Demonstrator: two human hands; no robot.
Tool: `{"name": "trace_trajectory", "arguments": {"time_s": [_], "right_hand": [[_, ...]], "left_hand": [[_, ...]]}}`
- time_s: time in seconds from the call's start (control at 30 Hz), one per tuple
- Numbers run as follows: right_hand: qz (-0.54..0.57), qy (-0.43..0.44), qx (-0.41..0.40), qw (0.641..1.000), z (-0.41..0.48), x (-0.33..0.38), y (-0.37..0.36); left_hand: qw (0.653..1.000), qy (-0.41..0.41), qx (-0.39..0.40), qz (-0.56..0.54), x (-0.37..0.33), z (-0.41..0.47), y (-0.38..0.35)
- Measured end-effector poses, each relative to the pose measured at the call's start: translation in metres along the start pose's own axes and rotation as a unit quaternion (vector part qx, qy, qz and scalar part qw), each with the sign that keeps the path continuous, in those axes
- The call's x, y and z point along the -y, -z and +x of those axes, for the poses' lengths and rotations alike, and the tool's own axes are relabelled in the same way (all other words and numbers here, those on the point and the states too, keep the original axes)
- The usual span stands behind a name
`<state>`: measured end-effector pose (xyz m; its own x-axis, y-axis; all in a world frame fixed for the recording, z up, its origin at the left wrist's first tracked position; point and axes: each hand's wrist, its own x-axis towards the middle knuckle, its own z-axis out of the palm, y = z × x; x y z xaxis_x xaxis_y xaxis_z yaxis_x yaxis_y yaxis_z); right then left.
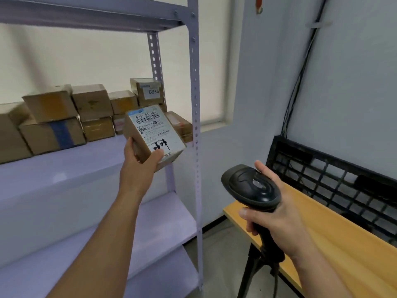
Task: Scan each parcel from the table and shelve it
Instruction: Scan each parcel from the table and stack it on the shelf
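Your left hand [139, 160] grips the parcel [153, 134] from below, thumb on the labelled face and fingers curled round its left side. The parcel is a small cardboard box, tilted, with its white shipping label toward you. It is held in the air in front of the right end of the shelf [64, 168], just beside the front upright [195, 100]. Your right hand [277, 214] is wrapped round the handle of the black barcode scanner [251, 186], above the near corner of the wooden table [322, 244]. Cardboard boxes [55, 125] are stacked along the back of the shelf, one marked 0836 [150, 91]. A black plastic crate [333, 179] sits on the table against the wall.
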<state>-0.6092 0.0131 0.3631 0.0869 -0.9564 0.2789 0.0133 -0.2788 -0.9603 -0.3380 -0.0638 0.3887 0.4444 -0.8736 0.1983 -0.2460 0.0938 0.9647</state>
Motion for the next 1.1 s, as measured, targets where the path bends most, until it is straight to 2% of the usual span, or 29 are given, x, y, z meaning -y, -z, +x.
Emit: {"name": "trace_trajectory", "arguments": {"time_s": [0.23,0.43,0.6,0.7,0.93,1.0,1.1], "right_hand": [[0.006,-0.014,0.030,0.999,0.031,-0.015,-0.033],[0.024,-0.025,0.032,0.999,0.042,-0.026,-0.038],[0.019,-0.025,0.022,0.999,0.049,-0.027,-0.033],[0.011,-0.023,0.021,0.999,0.054,-0.024,-0.032],[0.007,-0.025,0.019,0.999,0.054,-0.022,-0.022],[0.007,-0.031,0.013,0.999,0.054,-0.023,-0.019],[0.006,-0.037,0.014,0.999,0.054,-0.024,-0.015]], "left_hand": [[0.997,0.061,-0.036,0.035,0.009,0.053,0.034],[0.997,0.079,-0.015,0.015,0.007,0.079,0.033],[0.997,0.037,-0.033,-0.058,-0.013,0.095,0.034],[0.999,0.009,-0.042,-0.019,-0.030,0.106,0.029],[0.996,0.017,-0.079,0.035,-0.053,0.125,0.038],[0.998,0.004,-0.058,0.022,-0.058,0.126,0.030],[0.999,0.010,0.026,-0.017,-0.067,0.127,0.003]]}}
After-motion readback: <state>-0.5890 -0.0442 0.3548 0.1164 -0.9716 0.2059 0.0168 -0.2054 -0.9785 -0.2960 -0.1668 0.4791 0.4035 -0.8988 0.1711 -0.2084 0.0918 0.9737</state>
